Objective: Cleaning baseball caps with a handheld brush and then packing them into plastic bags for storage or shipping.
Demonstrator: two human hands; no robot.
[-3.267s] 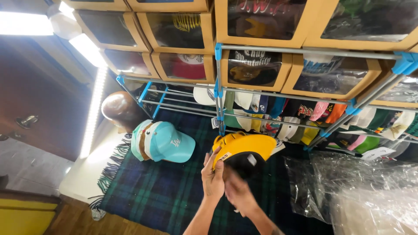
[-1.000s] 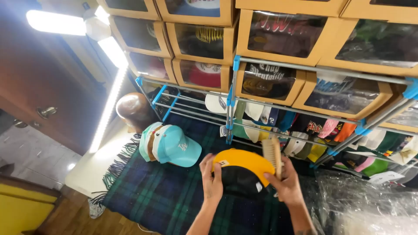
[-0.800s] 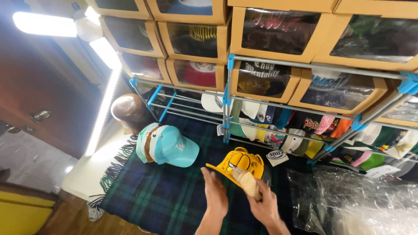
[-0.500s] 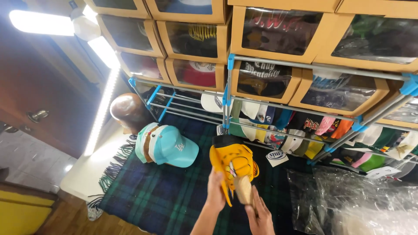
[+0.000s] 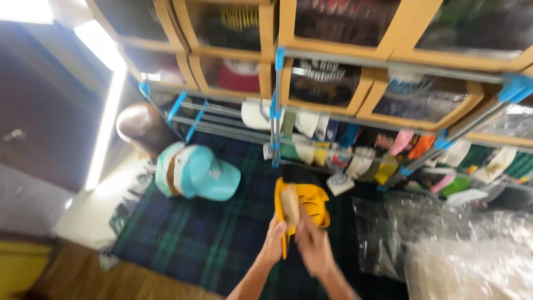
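Together both hands grip a yellow fabric cap (image 5: 302, 208) above the dark green plaid blanket (image 5: 189, 244). Left hand (image 5: 273, 244) pinches its brim edge; right hand (image 5: 312, 247), blurred, closes on a pale brush-like object (image 5: 289, 204) against the cap. Up-left of the left hand lie stacked turquoise caps (image 5: 197, 176).

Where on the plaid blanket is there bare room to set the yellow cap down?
The plaid blanket lies bare below the teal cap and left of the left hand. Right of the right hand, clear plastic bags cover it. Behind the yellow cap, the rack of caps is packed.
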